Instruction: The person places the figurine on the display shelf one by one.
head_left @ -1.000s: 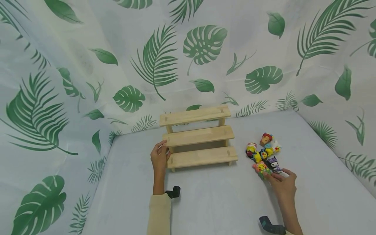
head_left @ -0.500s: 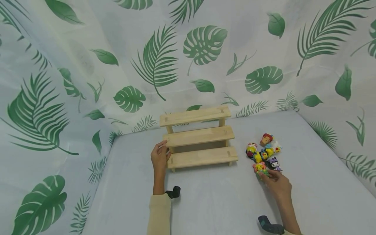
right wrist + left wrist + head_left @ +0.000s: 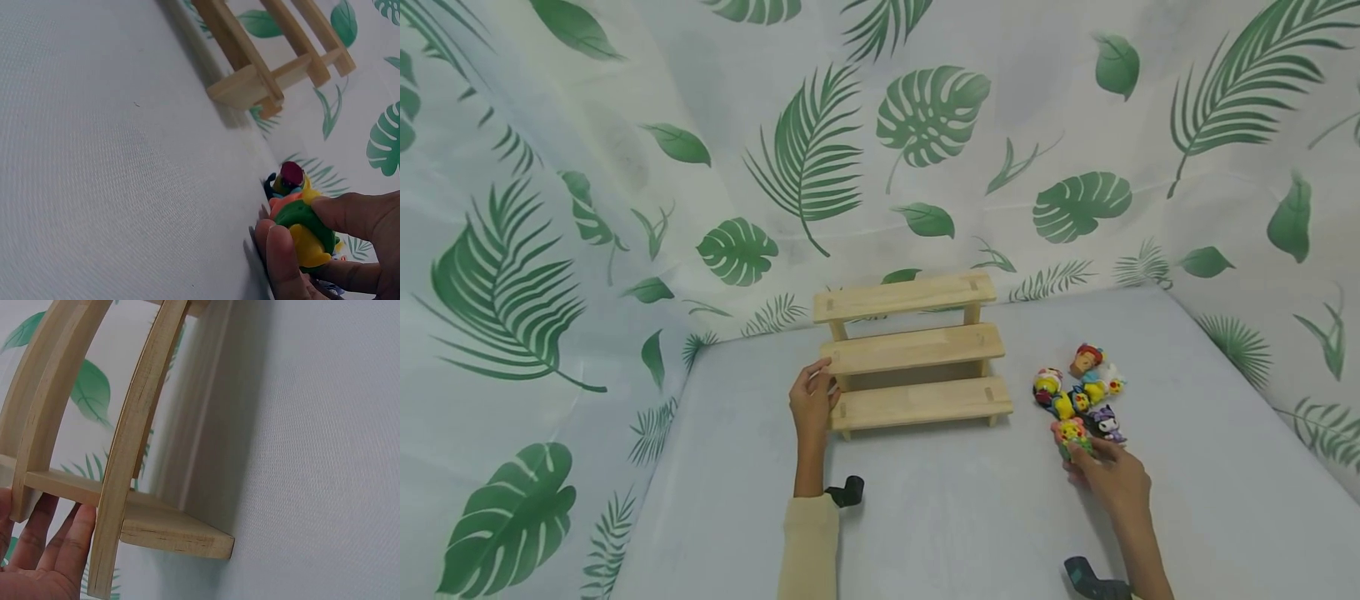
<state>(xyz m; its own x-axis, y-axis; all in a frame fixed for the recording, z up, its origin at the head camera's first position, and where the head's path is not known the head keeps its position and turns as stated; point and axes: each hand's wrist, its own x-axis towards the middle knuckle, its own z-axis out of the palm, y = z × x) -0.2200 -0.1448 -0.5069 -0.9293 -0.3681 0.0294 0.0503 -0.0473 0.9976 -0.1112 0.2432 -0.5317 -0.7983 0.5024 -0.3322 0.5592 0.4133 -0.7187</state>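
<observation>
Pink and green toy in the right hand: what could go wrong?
Lifting the pink and green toy with the right hand might knock the purple and black figurine close beside it. The left hand, holding one end of the three-tier pale wooden stand, could tug it askew.

"How's your light?"

"Dim and even; my head view shows faint, soft shadows on the tabletop (image 3: 940,517) and stretched corners."

"And the wrists?"

"Greyer. On my left, broad shade falls beside the wooden shelf (image 3: 134,419), which the lens bows. On my right, shadow darkens beside the right hand (image 3: 369,219)."
</observation>
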